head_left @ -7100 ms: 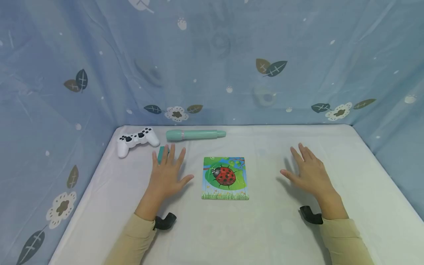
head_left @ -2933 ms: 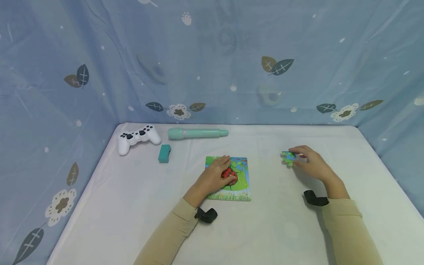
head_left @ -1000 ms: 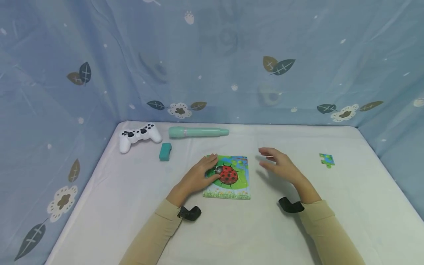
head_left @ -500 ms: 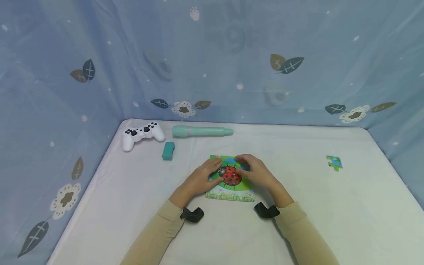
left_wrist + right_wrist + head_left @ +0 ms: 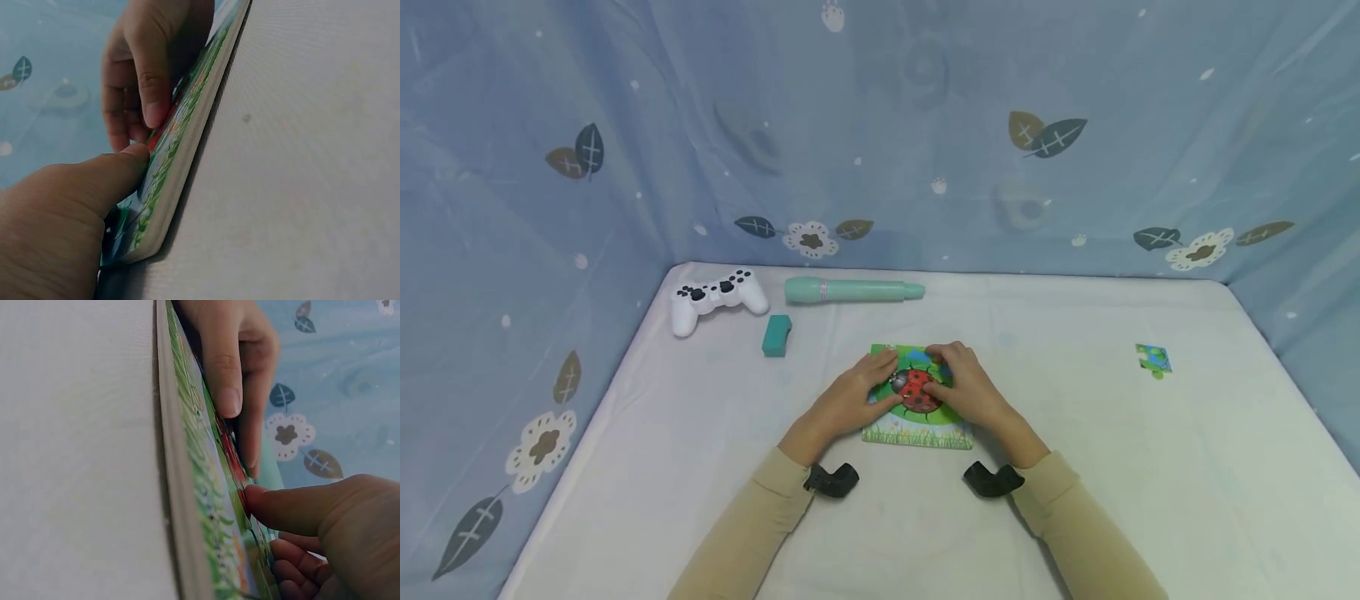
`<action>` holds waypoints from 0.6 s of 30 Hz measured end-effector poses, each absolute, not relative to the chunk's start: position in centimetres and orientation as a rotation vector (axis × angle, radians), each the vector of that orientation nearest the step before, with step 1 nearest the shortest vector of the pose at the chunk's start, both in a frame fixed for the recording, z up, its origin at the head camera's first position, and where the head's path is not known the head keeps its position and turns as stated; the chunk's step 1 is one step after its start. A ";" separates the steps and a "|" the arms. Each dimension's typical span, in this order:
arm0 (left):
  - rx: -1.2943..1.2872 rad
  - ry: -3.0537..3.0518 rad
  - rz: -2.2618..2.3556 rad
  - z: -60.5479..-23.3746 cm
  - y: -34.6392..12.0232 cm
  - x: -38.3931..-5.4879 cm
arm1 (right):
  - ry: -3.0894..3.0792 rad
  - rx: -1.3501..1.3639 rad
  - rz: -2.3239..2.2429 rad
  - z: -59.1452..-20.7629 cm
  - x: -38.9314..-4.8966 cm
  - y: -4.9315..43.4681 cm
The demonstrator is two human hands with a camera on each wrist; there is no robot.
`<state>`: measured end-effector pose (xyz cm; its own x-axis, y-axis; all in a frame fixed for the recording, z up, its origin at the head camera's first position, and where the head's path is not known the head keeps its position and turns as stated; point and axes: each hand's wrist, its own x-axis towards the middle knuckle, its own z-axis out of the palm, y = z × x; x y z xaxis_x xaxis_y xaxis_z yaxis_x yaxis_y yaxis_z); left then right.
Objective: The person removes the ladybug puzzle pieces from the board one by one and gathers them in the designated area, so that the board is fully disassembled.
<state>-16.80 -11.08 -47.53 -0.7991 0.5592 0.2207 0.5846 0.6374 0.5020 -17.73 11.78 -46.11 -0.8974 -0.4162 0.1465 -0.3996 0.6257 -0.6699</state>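
A square ladybug jigsaw puzzle lies on the white table, with both hands over it. My left hand rests across its left side, fingers extended and thumb near the ladybug's lower left. From the right, my right hand bends thumb and fingers onto the upper right part. In the right wrist view its thumb presses at the edge of a red-and-green puzzle piece, with curled fingers beyond; their tips are partly hidden. Apart from the puzzle, a loose blue-green corner piece lies to the right.
A white game controller sits at the back left corner. Beside it lie a mint-green microphone-shaped stick and a small teal block. A blue patterned curtain stands behind the table.
My right hand has set the corner piece down at the right and come back to the puzzle's upper right. My left hand went from beside the puzzle onto its left side and stays there.
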 end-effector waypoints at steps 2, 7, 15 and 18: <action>-0.982 -2.811 -0.880 -47.5 -11.0 -16.8 | 2.814 -0.691 -1.156 -46.1 -17.7 11.8; -0.962 -2.832 -0.872 -47.4 -11.0 -16.8 | 2.802 -0.682 -1.196 -46.2 -17.7 11.7; -0.946 -2.851 -0.826 -47.3 -11.0 -16.8 | 2.797 -0.656 -1.212 -46.2 -18.1 11.6; -0.944 -2.851 -0.817 -47.3 -10.9 -16.8 | 2.771 -0.625 -1.230 -46.1 -18.3 11.6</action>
